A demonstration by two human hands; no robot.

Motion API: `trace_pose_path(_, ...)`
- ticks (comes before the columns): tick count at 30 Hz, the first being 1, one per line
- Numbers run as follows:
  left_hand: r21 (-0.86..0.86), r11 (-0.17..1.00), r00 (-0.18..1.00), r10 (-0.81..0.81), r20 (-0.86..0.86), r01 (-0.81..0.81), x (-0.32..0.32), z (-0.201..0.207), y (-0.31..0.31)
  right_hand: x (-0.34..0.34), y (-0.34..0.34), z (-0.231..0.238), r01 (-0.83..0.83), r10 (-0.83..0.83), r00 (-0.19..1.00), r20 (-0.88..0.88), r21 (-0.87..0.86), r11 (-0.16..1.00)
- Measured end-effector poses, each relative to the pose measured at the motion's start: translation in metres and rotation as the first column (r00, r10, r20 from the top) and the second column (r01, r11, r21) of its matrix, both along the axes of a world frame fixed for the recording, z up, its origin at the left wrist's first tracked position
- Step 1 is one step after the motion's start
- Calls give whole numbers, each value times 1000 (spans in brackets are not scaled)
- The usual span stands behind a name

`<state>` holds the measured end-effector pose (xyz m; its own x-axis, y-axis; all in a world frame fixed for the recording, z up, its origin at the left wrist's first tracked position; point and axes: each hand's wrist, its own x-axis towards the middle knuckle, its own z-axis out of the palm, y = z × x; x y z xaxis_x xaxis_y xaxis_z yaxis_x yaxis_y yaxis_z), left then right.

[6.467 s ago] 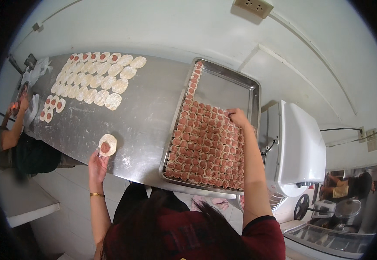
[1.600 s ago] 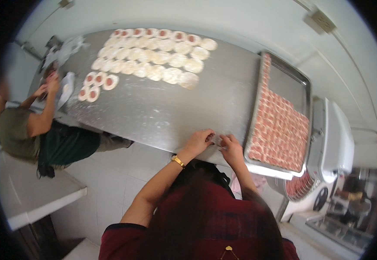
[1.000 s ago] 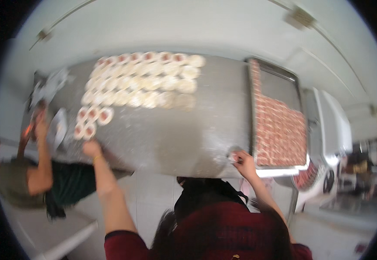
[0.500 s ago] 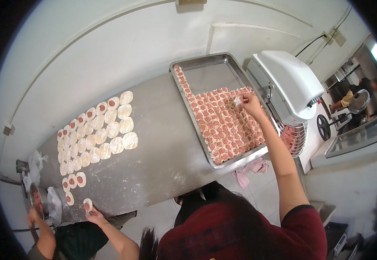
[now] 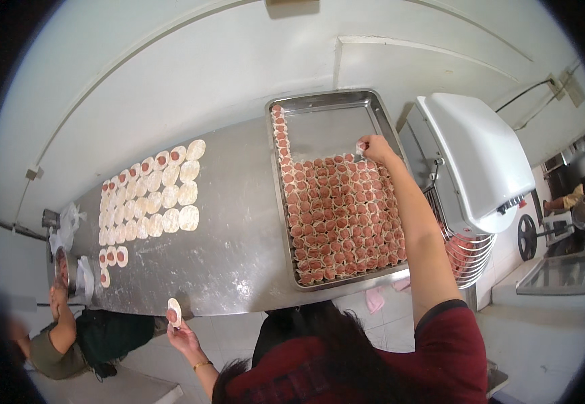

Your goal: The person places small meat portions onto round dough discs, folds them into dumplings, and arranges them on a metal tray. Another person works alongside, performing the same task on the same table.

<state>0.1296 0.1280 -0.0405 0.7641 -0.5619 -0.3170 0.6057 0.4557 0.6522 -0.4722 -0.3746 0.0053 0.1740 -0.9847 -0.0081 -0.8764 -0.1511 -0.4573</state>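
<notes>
In my left hand [image 5: 183, 338], near the front table edge, I pinch a round dough wrapper [image 5: 175, 307] with a dab of pink meat filling on it. My right hand [image 5: 378, 149] is over the metal tray [image 5: 329, 131], with thumb and fingers closed on a small whitish dumpling [image 5: 362, 147], partly hidden by the fingers. It is beside the far end of tight rows of open-topped dumplings [image 5: 343, 219] that cover the near part of the tray. A single line of dumplings [image 5: 281, 135] runs along the tray's left side.
Flat wrappers [image 5: 170, 174] lie in rows on the steel table [image 5: 238, 195], some topped with meat. A white mixer [image 5: 474, 155] with a wire guard stands right of the tray. At the left, a co-worker's hand [image 5: 58, 296] is at a metal bowl [image 5: 72, 269] of meat.
My left hand has moved right with its filled wrapper, away from the wrappers on the table. My right hand has shifted to the far edge of the dumpling rows. The view has turned slightly.
</notes>
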Motion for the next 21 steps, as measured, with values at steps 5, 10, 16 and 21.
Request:
trace_pose_path(5, 50, 998, 998, -38, 55, 36, -27, 19, 5, 3, -3, -5, -172, 173, 984, -40, 38, 984)
trace_pose_path(10, 28, 997, 998, -68, 11, 68, -46, 21, -10, 6, 5, 11, -153, 146, 988, 52, 199, 968)
trace_pose_path(16, 77, 992, 993, -108, 41, 105, -59, 11, -37, 8, 7, 24, -185, 181, 983, 41, 257, 948)
trace_pose_path(21, 141, 986, 995, -99, 32, 93, -76, 17, -53, 3, -4, 9, -197, 177, 980, 92, 314, 929)
